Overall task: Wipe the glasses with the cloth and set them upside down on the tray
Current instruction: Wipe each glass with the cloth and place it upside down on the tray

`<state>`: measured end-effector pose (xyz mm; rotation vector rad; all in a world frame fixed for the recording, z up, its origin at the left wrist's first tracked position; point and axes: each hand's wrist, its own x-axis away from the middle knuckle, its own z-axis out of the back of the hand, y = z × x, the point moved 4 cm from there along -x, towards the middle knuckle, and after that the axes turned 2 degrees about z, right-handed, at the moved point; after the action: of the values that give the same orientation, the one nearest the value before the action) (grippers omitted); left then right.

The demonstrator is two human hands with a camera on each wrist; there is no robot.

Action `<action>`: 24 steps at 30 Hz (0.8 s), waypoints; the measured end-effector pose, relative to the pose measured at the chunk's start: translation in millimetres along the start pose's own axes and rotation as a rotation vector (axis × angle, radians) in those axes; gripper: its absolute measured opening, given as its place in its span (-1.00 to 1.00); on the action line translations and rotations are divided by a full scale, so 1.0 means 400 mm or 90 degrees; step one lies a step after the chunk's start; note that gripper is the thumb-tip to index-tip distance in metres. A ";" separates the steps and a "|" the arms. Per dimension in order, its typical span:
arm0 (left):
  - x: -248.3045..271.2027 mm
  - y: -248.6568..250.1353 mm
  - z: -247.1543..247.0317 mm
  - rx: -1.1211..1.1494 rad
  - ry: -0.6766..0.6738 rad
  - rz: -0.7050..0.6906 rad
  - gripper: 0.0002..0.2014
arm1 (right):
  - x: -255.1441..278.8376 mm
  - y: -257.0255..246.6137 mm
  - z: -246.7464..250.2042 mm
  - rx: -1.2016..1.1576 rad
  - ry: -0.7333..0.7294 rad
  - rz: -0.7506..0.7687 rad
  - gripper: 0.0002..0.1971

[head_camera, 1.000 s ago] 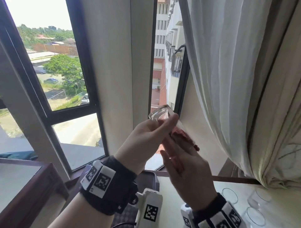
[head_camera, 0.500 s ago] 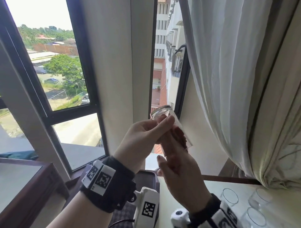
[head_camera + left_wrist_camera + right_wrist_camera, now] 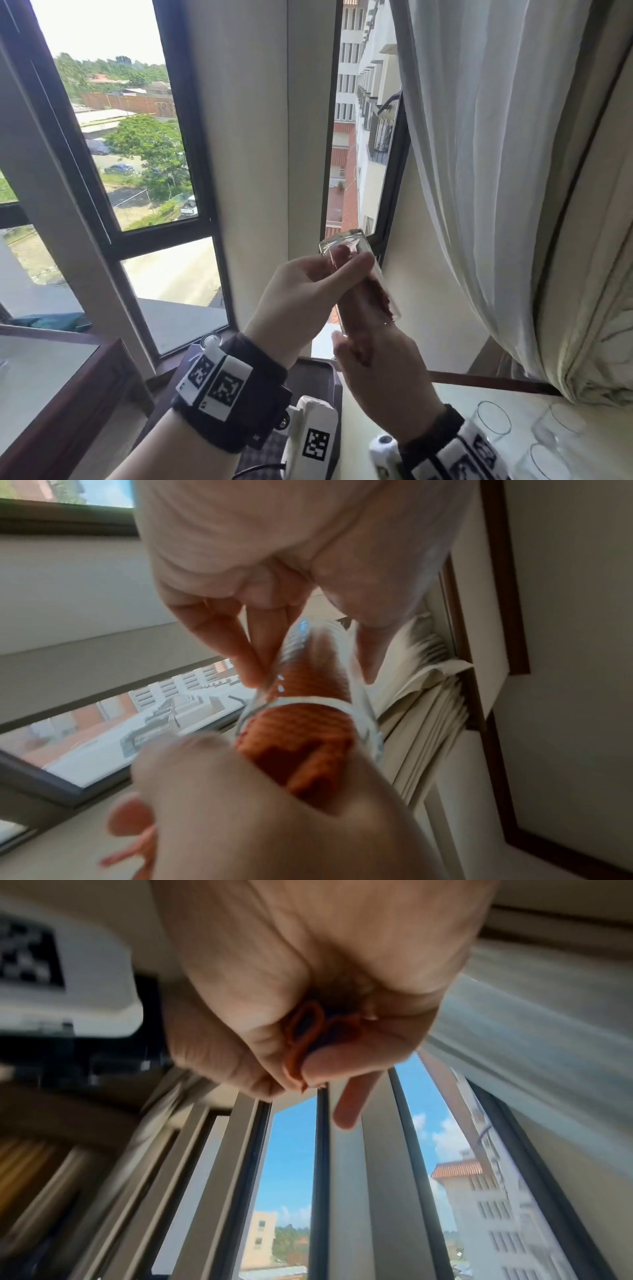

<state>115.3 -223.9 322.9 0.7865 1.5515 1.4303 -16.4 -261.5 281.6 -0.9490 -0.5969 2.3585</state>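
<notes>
I hold a clear glass (image 3: 342,241) raised before the window, tilted, its base up and to the left. My left hand (image 3: 346,269) grips it near the base, thumb in front and fingers behind; the left wrist view shows those fingers (image 3: 246,664) on the glass (image 3: 301,642). An orange cloth (image 3: 375,298) fills the inside and bulges from the mouth (image 3: 301,737). From below, my right hand (image 3: 363,332) pinches the cloth (image 3: 304,1045) and pushes it in. A dark tray (image 3: 318,371) lies under my wrists, mostly hidden.
Three clear glasses (image 3: 493,418) stand mouth up on the pale tabletop at the lower right. A white curtain (image 3: 496,171) hangs close on the right. A small round glass object (image 3: 210,341) shows by the tray's far left. A dark wooden table (image 3: 85,394) is at the left.
My right hand has turned and moved up under the glass mouth, and the cloth sits deeper inside. The glass stays raised in my left hand, slightly more upright.
</notes>
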 end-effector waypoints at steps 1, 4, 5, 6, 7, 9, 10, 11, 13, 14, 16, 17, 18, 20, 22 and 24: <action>0.002 0.006 -0.001 -0.013 0.014 -0.008 -0.66 | 0.002 -0.002 -0.003 0.130 -0.007 0.047 -0.58; 0.013 0.009 -0.012 0.030 -0.054 0.003 -0.73 | 0.004 -0.012 -0.002 -0.061 -0.045 -0.034 -0.69; 0.013 0.003 -0.010 0.073 -0.091 0.019 -0.72 | 0.005 -0.015 0.001 -0.286 -0.062 -0.090 -0.71; 0.010 -0.006 -0.007 0.131 -0.128 0.035 -0.67 | 0.007 -0.028 0.003 -0.530 -0.091 -0.129 -0.64; 0.006 -0.020 -0.003 0.191 -0.159 0.049 -0.56 | 0.008 -0.045 0.005 -0.730 -0.120 -0.155 -0.55; 0.000 -0.043 0.000 0.267 -0.192 0.063 -0.27 | 0.004 -0.073 0.007 -0.984 -0.131 -0.155 -0.41; -0.001 -0.046 -0.004 0.278 -0.193 0.067 -0.21 | 0.000 -0.074 0.005 -1.044 -0.100 -0.143 -0.41; -0.003 -0.047 -0.006 0.268 -0.181 0.068 -0.24 | -0.007 -0.071 0.006 -1.066 -0.060 -0.143 -0.42; -0.011 -0.053 -0.003 0.198 -0.145 0.074 -0.40 | -0.019 -0.053 0.015 -0.975 0.034 -0.190 -0.51; -0.014 -0.055 0.000 0.159 -0.136 0.075 -0.46 | -0.021 -0.034 0.023 -0.872 0.087 -0.221 -0.56; -0.018 -0.055 0.005 0.130 -0.118 0.095 -0.50 | -0.017 0.006 0.041 -0.613 0.172 -0.246 -0.65; -0.018 -0.048 0.007 0.129 -0.106 0.107 -0.46 | -0.016 0.013 0.053 -0.472 0.201 -0.214 -0.77; -0.017 -0.038 0.008 0.127 -0.095 0.113 -0.42 | -0.017 0.006 0.063 -0.347 0.218 -0.140 -0.92; -0.016 -0.019 0.006 0.118 -0.088 0.110 -0.34 | -0.010 -0.014 0.060 -0.102 0.209 0.075 -0.66; -0.012 0.004 0.002 0.116 -0.089 0.084 -0.42 | -0.006 -0.023 0.037 0.090 0.151 0.168 -0.50; -0.008 0.023 0.007 0.093 -0.062 0.029 -0.58 | -0.009 -0.025 0.014 0.179 0.080 0.152 -0.35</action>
<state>118.3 -224.3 332.5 0.9701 1.5849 1.3022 -15.2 -257.0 292.7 -1.0747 -0.1020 2.4805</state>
